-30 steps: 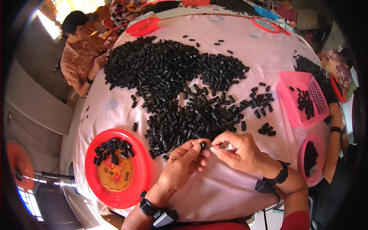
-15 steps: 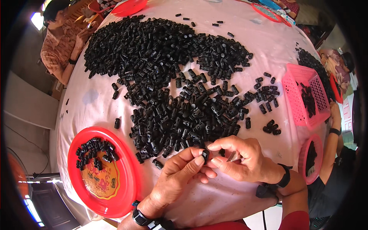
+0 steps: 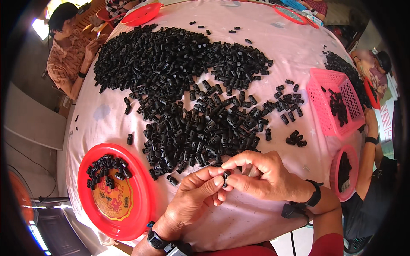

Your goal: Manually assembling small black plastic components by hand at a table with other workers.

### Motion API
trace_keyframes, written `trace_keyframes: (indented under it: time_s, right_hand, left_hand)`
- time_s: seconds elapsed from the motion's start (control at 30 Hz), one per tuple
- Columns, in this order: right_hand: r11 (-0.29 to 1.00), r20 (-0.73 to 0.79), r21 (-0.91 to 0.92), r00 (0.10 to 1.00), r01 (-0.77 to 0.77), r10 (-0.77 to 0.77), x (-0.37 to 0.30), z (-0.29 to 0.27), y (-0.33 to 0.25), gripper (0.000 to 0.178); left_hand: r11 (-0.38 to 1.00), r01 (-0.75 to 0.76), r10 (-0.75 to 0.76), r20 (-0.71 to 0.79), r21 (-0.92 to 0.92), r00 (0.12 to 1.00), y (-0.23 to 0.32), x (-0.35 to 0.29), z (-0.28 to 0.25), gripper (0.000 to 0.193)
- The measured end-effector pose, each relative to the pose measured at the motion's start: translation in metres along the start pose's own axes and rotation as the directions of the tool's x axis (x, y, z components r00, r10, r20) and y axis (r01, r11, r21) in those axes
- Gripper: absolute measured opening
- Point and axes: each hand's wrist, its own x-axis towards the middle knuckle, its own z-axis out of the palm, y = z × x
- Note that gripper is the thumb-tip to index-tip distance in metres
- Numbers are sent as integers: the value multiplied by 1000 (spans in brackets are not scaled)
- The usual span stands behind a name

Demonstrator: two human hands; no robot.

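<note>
My left hand (image 3: 193, 199) pinches a small black plastic cord lock (image 3: 226, 176) between thumb and fingertips, near the table's front edge. From the right, my right hand (image 3: 268, 178) closes its thumb and forefinger on the same piece. A pale, shiny sliver (image 3: 253, 171) shows inside the curl of my right fingers; its kind I cannot make out. Just beyond both hands spreads a loose heap of similar cord locks (image 3: 200, 132). To the left lies a red plastic plate (image 3: 147, 209), with a cluster of cord locks (image 3: 109, 168) on its far part.
A bigger mound of cord locks (image 3: 145, 59) covers the table's far left. At right stand a pink rectangular basket (image 3: 320, 115) and a round pink basket (image 3: 334, 181), both holding black pieces. A co-worker (image 3: 64, 55) sits far left; another person's forearm (image 3: 370, 145) reaches in at right.
My right thumb and forefinger have moved left, onto the cord lock. The piece now stands more upright in my fingers. My view has shifted slightly.
</note>
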Motion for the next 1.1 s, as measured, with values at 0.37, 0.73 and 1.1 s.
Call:
trace_keyframes:
  time_s: [0.37,0.73,1.1]
  right_hand:
    - [997,33,47,997,63,-64,3,0,7,31]
    - [992,20,35,992,123,-123,2,8,17,33]
    - [886,-63,-418,967,200,-248,1,7,14,44]
  left_hand:
    - [998,14,-12,35,-63,999,3,-1,-4,23]
    - [987,63,-47,113,-145,993,0,2,-8,27]
    - [982,-46,63,85,-181,994,-10,6,-14,26]
